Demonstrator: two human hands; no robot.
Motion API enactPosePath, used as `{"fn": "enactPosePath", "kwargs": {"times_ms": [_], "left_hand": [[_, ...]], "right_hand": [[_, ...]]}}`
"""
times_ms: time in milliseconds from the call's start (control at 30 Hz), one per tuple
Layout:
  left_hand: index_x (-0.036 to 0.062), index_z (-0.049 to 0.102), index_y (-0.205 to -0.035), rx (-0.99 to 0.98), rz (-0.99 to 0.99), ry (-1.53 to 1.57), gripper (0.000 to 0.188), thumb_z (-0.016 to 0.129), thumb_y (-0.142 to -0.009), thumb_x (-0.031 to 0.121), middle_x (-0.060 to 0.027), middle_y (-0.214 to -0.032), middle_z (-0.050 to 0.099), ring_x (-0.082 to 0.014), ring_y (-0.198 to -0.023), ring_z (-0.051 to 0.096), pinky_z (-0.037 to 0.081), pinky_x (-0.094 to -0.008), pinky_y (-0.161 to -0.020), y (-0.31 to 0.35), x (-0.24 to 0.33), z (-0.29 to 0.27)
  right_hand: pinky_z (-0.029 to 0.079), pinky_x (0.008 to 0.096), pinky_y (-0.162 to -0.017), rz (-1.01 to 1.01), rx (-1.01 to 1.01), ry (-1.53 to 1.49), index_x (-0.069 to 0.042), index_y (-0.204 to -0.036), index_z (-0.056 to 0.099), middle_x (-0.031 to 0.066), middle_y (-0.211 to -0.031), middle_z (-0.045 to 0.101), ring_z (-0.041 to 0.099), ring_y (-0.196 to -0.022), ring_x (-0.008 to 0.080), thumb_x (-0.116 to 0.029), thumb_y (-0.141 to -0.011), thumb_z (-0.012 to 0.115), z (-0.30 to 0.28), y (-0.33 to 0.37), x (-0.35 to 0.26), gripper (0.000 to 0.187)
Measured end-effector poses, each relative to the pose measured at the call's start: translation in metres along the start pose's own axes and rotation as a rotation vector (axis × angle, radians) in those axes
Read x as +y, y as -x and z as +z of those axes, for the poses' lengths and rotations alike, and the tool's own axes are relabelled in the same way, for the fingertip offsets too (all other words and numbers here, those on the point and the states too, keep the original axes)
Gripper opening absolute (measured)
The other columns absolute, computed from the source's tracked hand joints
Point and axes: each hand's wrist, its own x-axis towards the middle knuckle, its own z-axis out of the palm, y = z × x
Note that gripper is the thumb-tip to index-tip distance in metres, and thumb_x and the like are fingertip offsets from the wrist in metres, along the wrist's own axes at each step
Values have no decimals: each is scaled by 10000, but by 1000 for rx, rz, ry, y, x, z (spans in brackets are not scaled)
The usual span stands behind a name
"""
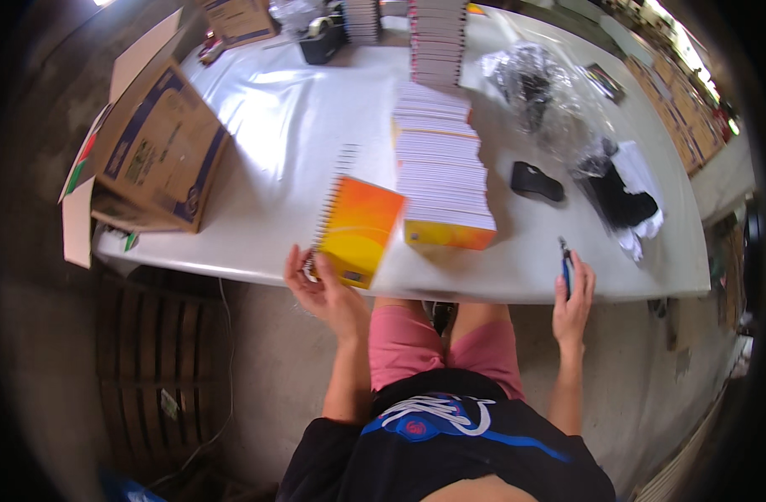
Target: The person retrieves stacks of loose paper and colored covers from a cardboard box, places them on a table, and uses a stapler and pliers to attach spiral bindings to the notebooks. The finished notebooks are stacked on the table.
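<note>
My left hand point(328, 293) is closed on the lower left corner of an orange and yellow spiral notebook point(362, 230), at the table's front edge. The notebook's wire coil point(347, 159) runs along its left side and sticks out past the far end. In my right hand point(573, 308) is a pair of small pliers point(566, 266) with dark blue handles, jaws pointing away from me. Just right of the notebook lies a long row of unbound page blocks point(441, 171) with orange-yellow covers, leaning on one another.
A cardboard box point(153, 151) with raised flaps stands at the left. Behind are a tall stack of bound notebooks point(437, 42) and a tape dispenser point(320, 42). To the right lie clear plastic wrap point(558, 105), a black flat object point(537, 181) and black-and-white cloth point(625, 197).
</note>
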Motion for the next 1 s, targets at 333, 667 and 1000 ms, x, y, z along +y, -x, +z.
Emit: {"fn": "enactPosePath", "kwargs": {"times_ms": [333, 667, 1000], "left_hand": [[202, 574, -1176, -140, 435, -1412, 450, 631, -764, 31, -53, -1135, 508, -307, -1160, 360, 272, -484, -907, -63, -51, -63], [176, 569, -1247, -903, 793, -881, 482, 701, -786, 226, -20, -1332, 479, -276, -1285, 396, 224, -444, -1081, 23, -25, 42], [248, 584, -1224, -904, 990, -907, 418, 662, -814, 226, 29, -1239, 576, -156, -1164, 528, 234, -403, -1061, 29, -73, 54]], "right_hand": [[264, 466, -1055, -36, -110, 287, -140, -1338, 460, 149, -1382, 362, 346, -1266, 324, -376, -884, 578, 28, -47, -9, 525], [480, 312, -845, 206, 28, -868, -27, -1118, 628, 94, -1011, 665, 622, -939, 173, -159, -746, 780, 83, -40, -106, 423], [486, 306, -851, 45, 223, -733, -4, -1010, 686, 138, -1083, 655, 636, -960, 232, -24, -784, 712, 84, -8, -118, 228]]}}
